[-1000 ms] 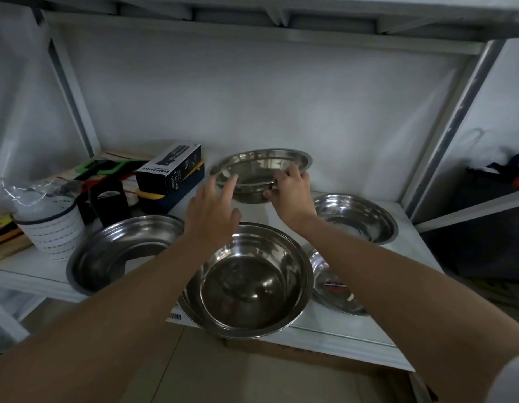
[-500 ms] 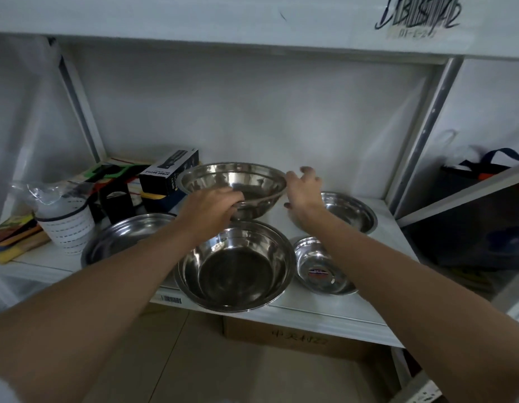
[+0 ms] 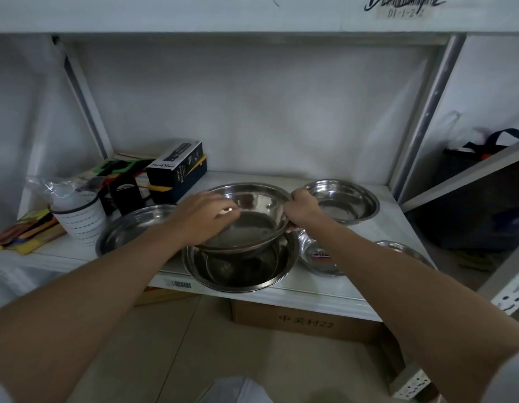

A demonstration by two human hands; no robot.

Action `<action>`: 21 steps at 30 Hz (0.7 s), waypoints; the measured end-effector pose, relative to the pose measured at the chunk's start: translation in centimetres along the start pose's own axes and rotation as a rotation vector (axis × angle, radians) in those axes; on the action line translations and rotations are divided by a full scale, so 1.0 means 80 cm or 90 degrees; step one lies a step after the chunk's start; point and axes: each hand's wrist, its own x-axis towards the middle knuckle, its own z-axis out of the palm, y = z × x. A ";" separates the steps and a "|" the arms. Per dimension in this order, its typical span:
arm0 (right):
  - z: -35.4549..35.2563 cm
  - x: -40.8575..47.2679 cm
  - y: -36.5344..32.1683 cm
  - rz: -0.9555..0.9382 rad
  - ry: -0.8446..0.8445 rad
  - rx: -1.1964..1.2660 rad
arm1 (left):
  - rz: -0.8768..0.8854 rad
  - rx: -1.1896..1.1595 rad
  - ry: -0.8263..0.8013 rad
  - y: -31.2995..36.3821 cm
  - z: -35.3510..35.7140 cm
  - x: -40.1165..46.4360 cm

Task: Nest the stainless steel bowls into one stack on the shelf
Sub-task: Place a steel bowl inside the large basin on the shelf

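Held bowl [image 3: 246, 219]: stainless, gripped on its rim at 9 o'clock by left hand [image 3: 204, 219], fingers curled over the edge, and at 3 o'clock by right hand [image 3: 303, 210], closed on the rim. Tilted slightly, near edge lower, poised just above the large bowl [image 3: 241, 269]; contact between the two cannot be told.

Large bowl: at 6 o'clock of the shelf [image 3: 325, 298], its near rim overhanging the shelf's front edge.

Wide bowl [image 3: 130, 228]: at 9 o'clock of the held bowl, partly hidden behind the left forearm, near rim close to the front edge.

Back bowl [image 3: 342, 202]: at 2 o'clock of the held bowl, just beside the right hand, standing apart on bare shelf.

Small labelled bowl [image 3: 319, 257]: at 4 o'clock, touching or just beside the large bowl; partly covered by the right forearm.

Further bowl rim [image 3: 403, 251]: at 4 o'clock, at the shelf's right edge, mostly hidden.

White ribbed cup [image 3: 81, 219], black box [image 3: 177, 170]: at 9 to 11 o'clock, crowding the left end.

Open room: bare strip of shelf along the back wall at 12 o'clock, and between back bowl and right upright [image 3: 427, 112].
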 end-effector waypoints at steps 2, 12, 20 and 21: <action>0.000 -0.001 0.008 -0.006 -0.014 -0.002 | -0.078 0.101 0.037 -0.010 0.010 0.005; 0.005 0.014 0.029 -0.044 -0.032 -0.057 | -0.317 0.083 -0.018 -0.053 0.044 0.011; 0.018 0.024 0.043 -0.089 0.013 -0.223 | -0.349 -0.036 0.024 -0.071 0.057 0.012; 0.020 0.026 0.044 -0.086 0.020 -0.257 | -0.349 -0.047 0.025 -0.072 0.059 0.011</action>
